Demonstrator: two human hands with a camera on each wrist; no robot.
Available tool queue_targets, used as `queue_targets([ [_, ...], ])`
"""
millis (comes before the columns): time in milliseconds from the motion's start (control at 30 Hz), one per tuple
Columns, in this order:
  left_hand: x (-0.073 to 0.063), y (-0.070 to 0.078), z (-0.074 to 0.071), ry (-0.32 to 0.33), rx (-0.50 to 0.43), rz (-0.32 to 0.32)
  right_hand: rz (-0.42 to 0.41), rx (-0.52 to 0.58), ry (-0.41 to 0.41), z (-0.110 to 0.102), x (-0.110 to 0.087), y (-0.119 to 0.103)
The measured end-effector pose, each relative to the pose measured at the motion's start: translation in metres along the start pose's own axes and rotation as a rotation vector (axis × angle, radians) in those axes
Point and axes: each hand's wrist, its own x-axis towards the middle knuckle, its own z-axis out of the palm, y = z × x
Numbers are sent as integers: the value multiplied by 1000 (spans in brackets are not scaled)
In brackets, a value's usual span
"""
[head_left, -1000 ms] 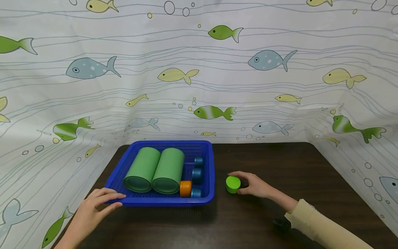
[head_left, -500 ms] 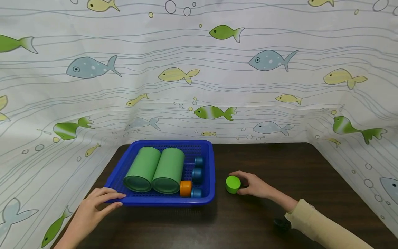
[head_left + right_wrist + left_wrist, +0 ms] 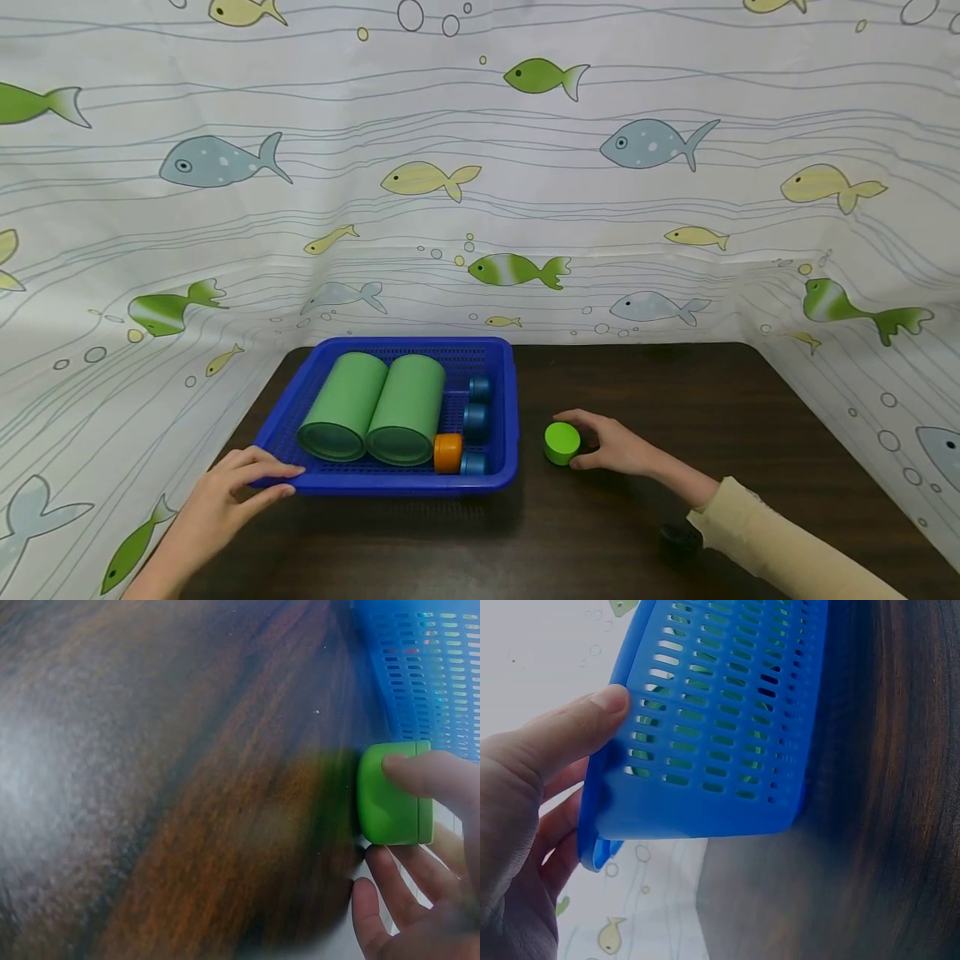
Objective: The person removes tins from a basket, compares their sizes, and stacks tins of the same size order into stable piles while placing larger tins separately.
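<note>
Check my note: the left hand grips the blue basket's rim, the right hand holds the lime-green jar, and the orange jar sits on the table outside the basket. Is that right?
No: the orange jar sits inside the blue basket, as the head view shows. The left hand does grip its rim, and the right hand does hold the lime-green jar.

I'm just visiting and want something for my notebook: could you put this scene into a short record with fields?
Left hand: holds the rim of the blue basket at its near left corner
Right hand: grips a lime-green jar, right of the basket
Basket contents: two green cylinders, lying side by side; three blue jars; one orange jar
Surface: dark table
Backdrop: fish-print sheet
</note>
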Motion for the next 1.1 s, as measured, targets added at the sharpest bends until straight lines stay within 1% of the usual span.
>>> queue_targets([
  [233,0,0,0,4,25,22,11,5,7,-2,-1,-2],
  [433,0,0,1,9,27,21,-8,-4,47,-13,9,-14],
  [667,-1,-2,2,36,-12,42,-54,-36,94,-37,34,-43],
  [800,-1,-2,2,33,3,40,-90,-67,93,-50,50,-61],
  [900,-1,-2,2,32,7,41,-100,-90,72,-58,62,-74],
  [1000,-1,-3,2,37,-6,49,-102,-113,35,-64,76,-86],
  [1100,-2,-4,3,43,-19,56,-126,-141,-11,-67,91,-97],
])
